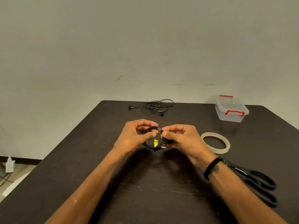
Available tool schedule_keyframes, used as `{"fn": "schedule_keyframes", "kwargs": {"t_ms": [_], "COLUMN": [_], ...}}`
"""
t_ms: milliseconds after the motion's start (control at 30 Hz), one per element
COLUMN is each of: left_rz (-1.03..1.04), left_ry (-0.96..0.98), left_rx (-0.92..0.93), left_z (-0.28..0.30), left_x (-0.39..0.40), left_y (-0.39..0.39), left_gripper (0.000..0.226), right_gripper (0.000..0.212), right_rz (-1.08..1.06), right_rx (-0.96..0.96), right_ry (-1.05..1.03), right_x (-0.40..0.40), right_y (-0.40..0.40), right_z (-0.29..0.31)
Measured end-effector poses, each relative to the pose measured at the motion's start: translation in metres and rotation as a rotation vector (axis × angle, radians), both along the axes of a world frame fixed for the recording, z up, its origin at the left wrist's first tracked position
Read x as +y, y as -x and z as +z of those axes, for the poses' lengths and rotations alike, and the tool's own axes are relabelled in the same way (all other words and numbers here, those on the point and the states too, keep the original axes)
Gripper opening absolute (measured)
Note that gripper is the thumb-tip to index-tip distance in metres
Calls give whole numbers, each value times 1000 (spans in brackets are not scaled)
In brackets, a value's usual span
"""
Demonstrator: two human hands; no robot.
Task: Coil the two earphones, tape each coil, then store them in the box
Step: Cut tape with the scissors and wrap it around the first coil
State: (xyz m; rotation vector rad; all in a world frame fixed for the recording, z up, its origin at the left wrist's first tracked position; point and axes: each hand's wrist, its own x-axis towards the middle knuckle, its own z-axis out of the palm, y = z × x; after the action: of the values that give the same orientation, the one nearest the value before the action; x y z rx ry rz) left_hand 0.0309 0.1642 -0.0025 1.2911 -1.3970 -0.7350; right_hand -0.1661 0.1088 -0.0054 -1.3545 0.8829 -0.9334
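Note:
A coiled black earphone (152, 146) with a yellow tag and a gold plug hangs above the table's middle, held between both hands. My left hand (135, 137) pinches the coil's left side. My right hand (181, 138) pinches its top right, where a piece of clear tape wraps the strands. A second black earphone (155, 107) lies loose and tangled near the table's far edge. The clear plastic box (231, 110) with red latches stands shut at the far right. A roll of clear tape (215, 143) lies flat to the right of my right hand.
Black scissors (257, 183) lie on the dark table (80, 159) at the right, partly under my right forearm. A plain wall stands behind the table. At the far left, on the floor, cables and a white plug block show.

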Motion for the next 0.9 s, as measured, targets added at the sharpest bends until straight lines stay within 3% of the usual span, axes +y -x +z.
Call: {"fn": "schedule_keyframes", "kwargs": {"t_ms": [167,367,500,600,900], "left_rz": [101,133,95,53,-29], "left_ry": [101,234,270,239,-82], "left_rx": [-268,-653,-808,-705,2], "left_z": [0,-5,-3,-1,2], "left_x": [0,0,-1,1,2], "left_y": [-1,-2,-3,-4,-3], "left_gripper": [21,31,20,18,15], "right_gripper": [12,12,12,12,14], "right_rz": [14,51,52,46,43], "right_rx": [-25,-41,-19,2,85], "right_ry": [-46,-128,-115,-72,94], "right_x": [3,2,2,3,3], "right_y": [1,1,0,0,1], "right_z": [4,3,1,1,0]}}
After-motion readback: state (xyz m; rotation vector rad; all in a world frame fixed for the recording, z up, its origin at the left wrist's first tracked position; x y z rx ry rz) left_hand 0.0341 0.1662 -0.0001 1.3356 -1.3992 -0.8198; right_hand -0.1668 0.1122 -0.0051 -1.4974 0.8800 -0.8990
